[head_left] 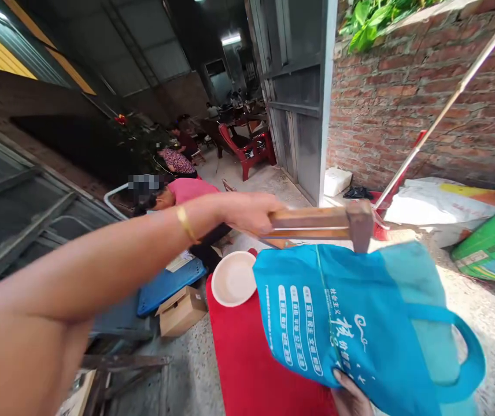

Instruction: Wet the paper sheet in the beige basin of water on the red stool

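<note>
My left arm reaches in from the left with a gold bracelet at the wrist. My left hand (pixel 251 212) is closed around a brown wooden piece (pixel 312 217) with two parallel bars and a thick block at its far end; its kind is unclear. Just below it, a blue cloth tote bag (pixel 381 323) with white printing lies on its side in the air, its handle loop to the right. At the bottom, my right hand (pixel 351 396) grips the bag's lower edge with the thumb on its printed face. The other fingers are hidden.
Below are a red surface (pixel 247 358), a cream basin (pixel 234 280) and a cardboard box (pixel 183 312). A person in pink (pixel 191 188) is bent over ahead. On the right, a broom (pixel 421 136) leans by sacks (pixel 438 202) and a brick wall (pixel 403 110).
</note>
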`<control>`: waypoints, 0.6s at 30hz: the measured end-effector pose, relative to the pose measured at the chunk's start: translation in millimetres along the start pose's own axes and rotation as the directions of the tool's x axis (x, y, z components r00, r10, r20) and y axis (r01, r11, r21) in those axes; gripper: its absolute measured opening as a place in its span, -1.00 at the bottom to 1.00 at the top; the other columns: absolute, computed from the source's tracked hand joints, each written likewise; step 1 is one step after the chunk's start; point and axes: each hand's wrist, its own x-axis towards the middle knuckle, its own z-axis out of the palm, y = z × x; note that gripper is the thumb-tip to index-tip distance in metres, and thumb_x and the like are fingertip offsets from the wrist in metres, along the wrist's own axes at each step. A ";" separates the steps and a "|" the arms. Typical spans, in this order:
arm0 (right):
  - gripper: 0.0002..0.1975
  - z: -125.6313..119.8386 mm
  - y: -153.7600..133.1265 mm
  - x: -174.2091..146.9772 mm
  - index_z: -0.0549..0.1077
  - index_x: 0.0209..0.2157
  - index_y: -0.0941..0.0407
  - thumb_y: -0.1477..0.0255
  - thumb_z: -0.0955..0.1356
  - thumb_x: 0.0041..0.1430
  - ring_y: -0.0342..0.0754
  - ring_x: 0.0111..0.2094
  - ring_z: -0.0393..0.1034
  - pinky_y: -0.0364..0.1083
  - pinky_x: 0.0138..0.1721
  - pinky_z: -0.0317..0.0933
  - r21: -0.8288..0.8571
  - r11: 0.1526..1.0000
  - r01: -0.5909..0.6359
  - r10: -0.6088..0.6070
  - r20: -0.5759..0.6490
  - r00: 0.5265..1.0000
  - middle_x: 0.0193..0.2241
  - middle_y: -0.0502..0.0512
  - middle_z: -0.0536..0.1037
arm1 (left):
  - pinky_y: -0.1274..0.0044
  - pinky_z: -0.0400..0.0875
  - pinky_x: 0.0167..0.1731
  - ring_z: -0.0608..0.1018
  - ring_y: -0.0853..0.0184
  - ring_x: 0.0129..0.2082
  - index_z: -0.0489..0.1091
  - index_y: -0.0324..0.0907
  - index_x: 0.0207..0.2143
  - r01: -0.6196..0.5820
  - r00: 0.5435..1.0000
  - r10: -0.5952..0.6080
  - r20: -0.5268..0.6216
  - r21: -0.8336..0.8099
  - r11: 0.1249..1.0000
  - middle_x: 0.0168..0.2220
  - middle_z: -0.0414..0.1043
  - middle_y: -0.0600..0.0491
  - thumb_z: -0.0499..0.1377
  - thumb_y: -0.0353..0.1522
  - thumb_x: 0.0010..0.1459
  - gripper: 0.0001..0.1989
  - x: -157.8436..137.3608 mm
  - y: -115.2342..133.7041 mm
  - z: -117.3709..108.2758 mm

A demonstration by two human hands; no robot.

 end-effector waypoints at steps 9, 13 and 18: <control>-0.14 -45.8 8.0 67.7 0.52 -0.20 0.07 -0.07 0.57 -0.64 0.41 0.01 0.48 0.21 -0.05 0.43 -0.403 0.805 -0.437 0.359 -0.255 0.898 -0.14 0.27 0.61 | 0.46 0.36 -0.23 0.53 0.23 -0.30 0.61 -0.16 -0.28 -0.267 0.961 0.242 0.131 0.233 0.935 -0.30 0.59 -0.02 0.27 -0.45 -0.02 -0.80 221.2 36.6 108.3; -0.19 -70.8 -76.3 58.2 0.54 -0.28 0.12 -0.17 0.48 -0.55 0.38 -0.06 0.48 0.19 0.03 0.36 -0.676 0.730 -0.103 -0.095 -0.250 0.964 -0.24 0.29 0.60 | 0.37 0.40 -0.15 0.56 0.13 -0.27 0.61 -0.20 -0.42 -0.290 0.945 0.253 0.207 0.170 0.942 -0.31 0.62 -0.12 0.26 -0.54 -0.13 -0.81 291.5 50.2 150.1; 0.03 -58.1 -228.4 88.0 0.42 0.15 0.23 -0.32 0.31 -0.09 0.38 -0.04 0.44 0.31 0.05 0.29 -0.969 0.110 0.222 -0.717 0.077 0.693 0.05 0.48 0.47 | 0.35 0.44 -0.16 0.58 0.10 -0.29 0.48 -0.20 -0.68 -0.177 0.970 0.167 0.175 0.045 0.983 -0.47 0.58 -0.12 0.25 -0.66 -0.30 -0.80 361.6 49.8 209.6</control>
